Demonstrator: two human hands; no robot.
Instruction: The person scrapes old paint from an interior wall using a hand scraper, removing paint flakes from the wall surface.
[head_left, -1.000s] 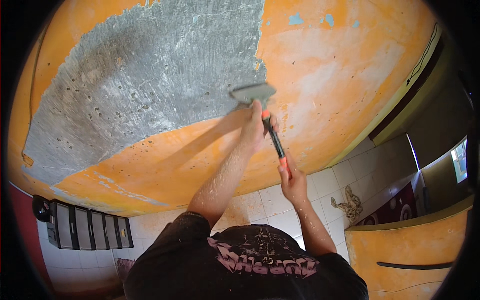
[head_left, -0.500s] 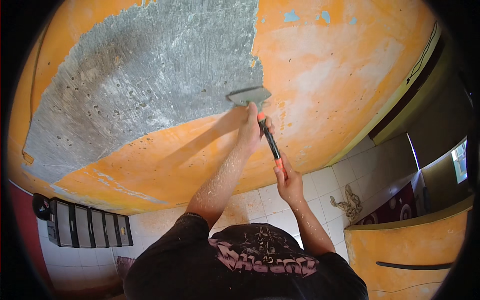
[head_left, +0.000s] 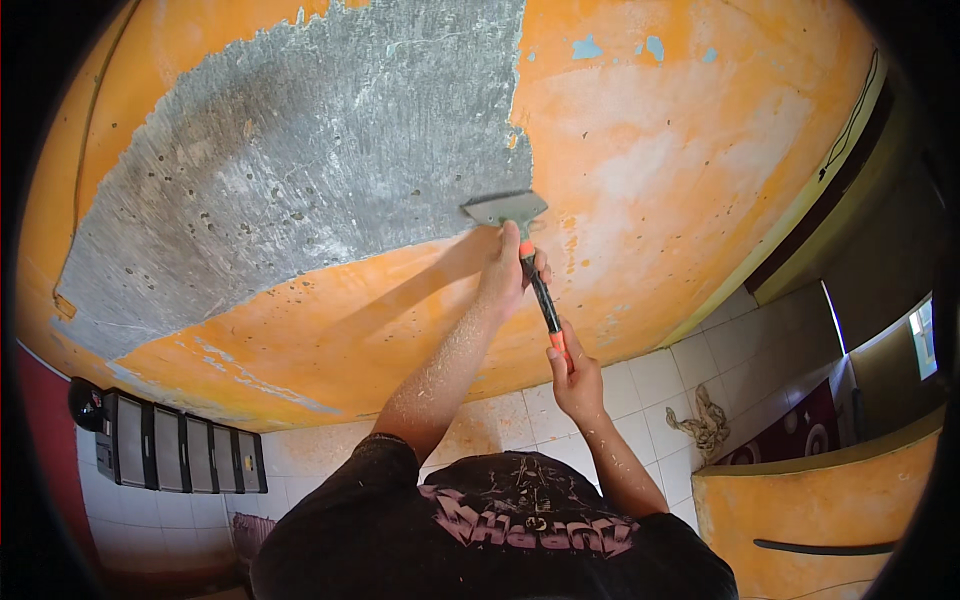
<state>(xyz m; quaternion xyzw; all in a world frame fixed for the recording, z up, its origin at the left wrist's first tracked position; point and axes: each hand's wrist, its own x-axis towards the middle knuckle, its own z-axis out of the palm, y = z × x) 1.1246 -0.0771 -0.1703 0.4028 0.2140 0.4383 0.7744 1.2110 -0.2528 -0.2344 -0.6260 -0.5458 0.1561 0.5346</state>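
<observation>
A long-handled scraper (head_left: 508,208) with a broad metal blade and a black and orange handle slants up against the wall. My left hand (head_left: 508,272) grips it just below the blade, thumb lying along the neck. Lower down, my right hand (head_left: 577,378) is wrapped round the orange end of the handle. The blade meets the wall at the lower right part of a bare grey patch (head_left: 330,130), beside the remaining orange paint (head_left: 660,190). Pale flecks cover both forearms.
A black drawer unit (head_left: 180,445) stands at the lower left, with a round black object (head_left: 86,404) beside it. A crumpled cloth (head_left: 703,420) lies on the white tiled floor (head_left: 640,385). An orange half-wall (head_left: 820,510) rises at the lower right. A cable (head_left: 850,120) hangs on the right.
The scraper and both hands sit slightly lower in the picture. The wall view has also shifted down a little. Both hands keep their grip.
</observation>
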